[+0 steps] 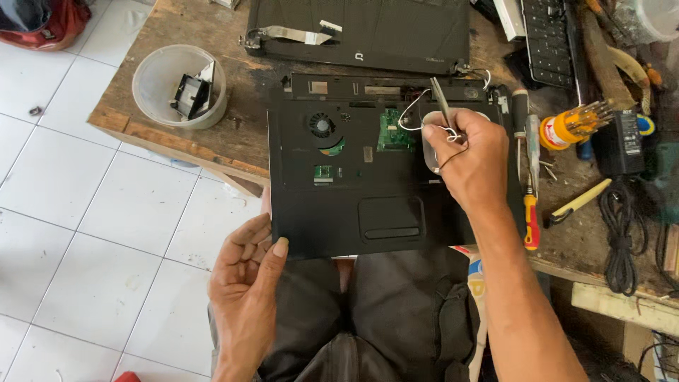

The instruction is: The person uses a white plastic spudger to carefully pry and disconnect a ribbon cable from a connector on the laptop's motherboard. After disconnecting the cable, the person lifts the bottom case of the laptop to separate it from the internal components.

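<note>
A black laptop base (353, 177) with its keyboard removed lies half on the wooden workbench (233, 134) and half over my lap. Its fan (322, 126) and a green circuit board (395, 131) are exposed. My left hand (244, 283) grips the base's near left corner, thumb on top. My right hand (470, 159) rests over the base's right side and pinches metal tweezers (441, 102), together with thin white and black wires (414, 113) that run from the base.
The detached laptop lid (368, 32) lies behind the base. A round plastic tub (180, 85) with a black part stands at the bench's left corner. Screwdrivers (530, 170), a bit holder (569, 126), a power adapter (619, 141) and a keyboard (548, 42) crowd the right. White floor tiles lie left.
</note>
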